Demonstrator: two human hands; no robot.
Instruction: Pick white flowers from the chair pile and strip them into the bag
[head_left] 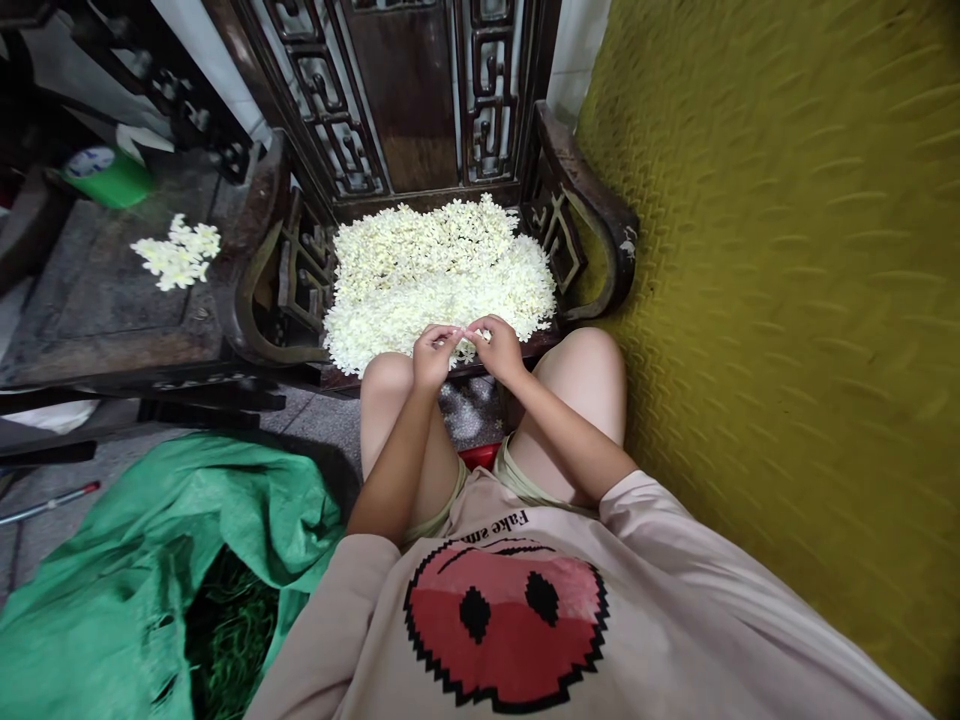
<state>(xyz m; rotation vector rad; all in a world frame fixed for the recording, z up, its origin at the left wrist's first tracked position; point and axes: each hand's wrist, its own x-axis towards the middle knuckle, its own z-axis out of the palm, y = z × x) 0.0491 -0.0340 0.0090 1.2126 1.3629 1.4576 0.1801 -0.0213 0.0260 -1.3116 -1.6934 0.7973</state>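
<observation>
A thick pile of small white and pale yellow flowers [442, 270] covers the seat of a dark carved wooden chair [405, 100]. At its near edge, above my knees, both hands meet fingertip to fingertip. My left hand [436, 354] has thumb and fingers pinched together, and my right hand [495, 346] pinches from the other side. Whatever lies between the fingertips is too small to make out. Some white petals show just below the fingers, in front of the chair's edge.
A small cluster of white flowers [178, 252] and a green roll [109, 176] rest on a wooden side table [112, 300]. A green sack [247, 500] with dark green strands lies at lower left. A yellow textured surface [787, 300] rises along the right.
</observation>
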